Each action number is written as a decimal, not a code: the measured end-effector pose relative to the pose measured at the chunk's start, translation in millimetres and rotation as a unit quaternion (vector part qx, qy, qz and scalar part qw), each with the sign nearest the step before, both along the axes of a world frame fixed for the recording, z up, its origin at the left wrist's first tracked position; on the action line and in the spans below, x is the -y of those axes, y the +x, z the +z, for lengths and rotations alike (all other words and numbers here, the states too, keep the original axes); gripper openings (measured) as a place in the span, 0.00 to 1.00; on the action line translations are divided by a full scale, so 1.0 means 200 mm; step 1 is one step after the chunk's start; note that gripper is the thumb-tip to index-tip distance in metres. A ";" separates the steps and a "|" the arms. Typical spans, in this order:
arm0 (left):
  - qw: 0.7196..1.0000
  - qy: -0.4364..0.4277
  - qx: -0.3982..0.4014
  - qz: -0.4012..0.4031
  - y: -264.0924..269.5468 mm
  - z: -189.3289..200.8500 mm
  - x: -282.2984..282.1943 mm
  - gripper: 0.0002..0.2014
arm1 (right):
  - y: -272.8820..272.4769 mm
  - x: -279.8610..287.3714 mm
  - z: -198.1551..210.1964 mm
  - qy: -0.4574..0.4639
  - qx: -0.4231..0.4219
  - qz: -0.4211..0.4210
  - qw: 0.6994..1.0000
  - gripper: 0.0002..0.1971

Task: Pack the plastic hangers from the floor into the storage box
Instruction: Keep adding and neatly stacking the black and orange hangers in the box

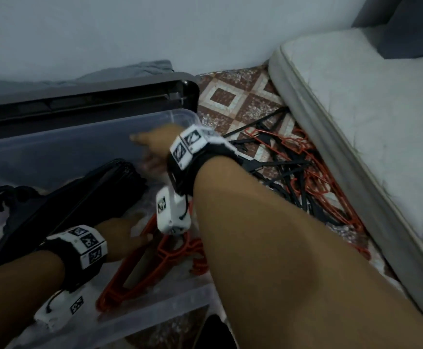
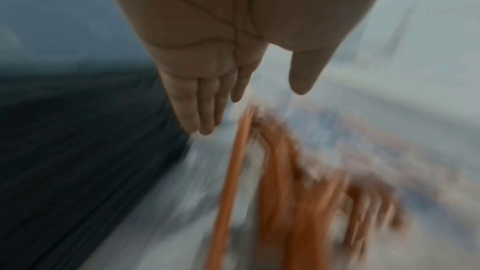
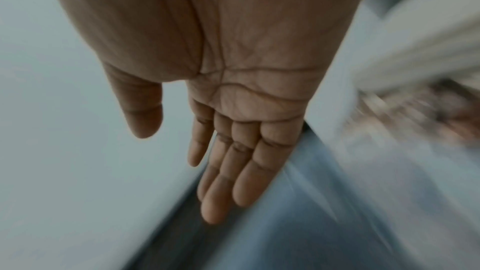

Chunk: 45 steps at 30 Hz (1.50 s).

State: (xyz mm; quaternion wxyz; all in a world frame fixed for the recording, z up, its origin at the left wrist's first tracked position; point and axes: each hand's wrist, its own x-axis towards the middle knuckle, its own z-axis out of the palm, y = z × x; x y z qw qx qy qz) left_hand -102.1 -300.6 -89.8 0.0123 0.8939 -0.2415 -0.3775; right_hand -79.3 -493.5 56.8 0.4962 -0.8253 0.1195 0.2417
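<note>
Right forearm [image 1: 293,248] nearest, stretched far and left over the storage box [image 1: 155,313]. Right hand [image 1: 155,144] above the box's far right part, fingers [image 3: 233,171] straight and together, thumb apart, palm bare, gripping nothing. Left hand [image 1: 122,238] low inside the box, fingers [image 2: 200,106] straight, thumb spread, holding nothing, just beside red hangers [image 1: 160,258] lying on the clear box bottom; touching or not, cannot tell through the blur. Stack of black hangers [image 1: 79,197] packed in the box's left part, hooks toward the left. Dark lid [image 1: 92,102] propped upright along the far rim. Right of the box, a tangled heap of black and red hangers [image 1: 293,167] on the patterned tiled floor [image 1: 230,96], against the edge of a white mattress [image 1: 356,109]. Grey cloth [image 1: 129,69] behind the lid, by the wall.
</note>
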 end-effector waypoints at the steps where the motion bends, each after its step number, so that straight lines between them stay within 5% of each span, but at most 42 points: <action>1: 1.000 -0.019 0.021 -0.005 0.00 0.08 0.03 0.37 | 0.03 0.04 0.07 0.079 0.031 -0.055 0.995 0.15; 5: 0.983 -0.126 0.130 -0.015 -0.04 0.44 0.21 0.30 | -0.09 0.38 0.48 0.178 0.199 -0.180 0.947 0.08; 8: 0.957 -0.213 0.198 -0.023 -0.11 0.68 0.42 0.26 | -0.34 0.80 0.49 0.105 0.264 -0.261 0.923 0.10; 12: 0.929 -0.317 0.186 -0.046 -0.27 0.87 0.81 0.26 | -0.71 1.31 0.27 -0.147 0.174 -0.287 0.930 0.10; 15: 0.920 -0.374 0.116 -0.029 -0.44 0.90 1.18 0.28 | -0.99 1.55 0.01 -0.180 0.099 -0.332 0.921 0.11; 21: 0.959 -0.280 0.045 -0.001 -0.74 0.50 1.73 0.24 | -1.28 1.67 -0.55 -0.297 -0.063 -0.263 0.916 0.19; 24: 0.986 -0.166 0.016 -0.010 -0.85 0.16 1.72 0.24 | -1.35 1.65 -0.79 -0.309 -0.135 -0.202 0.919 0.14; 29: 0.997 -0.047 -0.009 -0.053 -0.96 -0.35 1.55 0.39 | -1.42 1.57 -1.07 -0.330 -0.207 -0.141 0.910 0.25; 33: 0.998 -0.046 0.009 -0.045 -0.92 -0.46 1.62 0.47 | -1.41 1.49 -1.19 -0.333 -0.214 -0.181 0.900 0.36; 39: 0.994 -0.006 -0.033 -0.106 -0.92 -0.57 1.54 0.50 | -1.36 1.47 -1.24 -0.353 -0.192 -0.175 0.899 0.21; 43: 0.996 -0.041 -0.021 -0.075 -1.03 -0.58 1.48 0.42 | -1.23 1.67 -1.24 -0.432 -0.149 -0.216 0.863 0.29; 45: 0.996 -0.052 -0.039 -0.068 -1.07 -0.58 1.46 0.39 | -1.15 1.77 -1.28 -0.420 -0.155 -0.212 0.869 0.37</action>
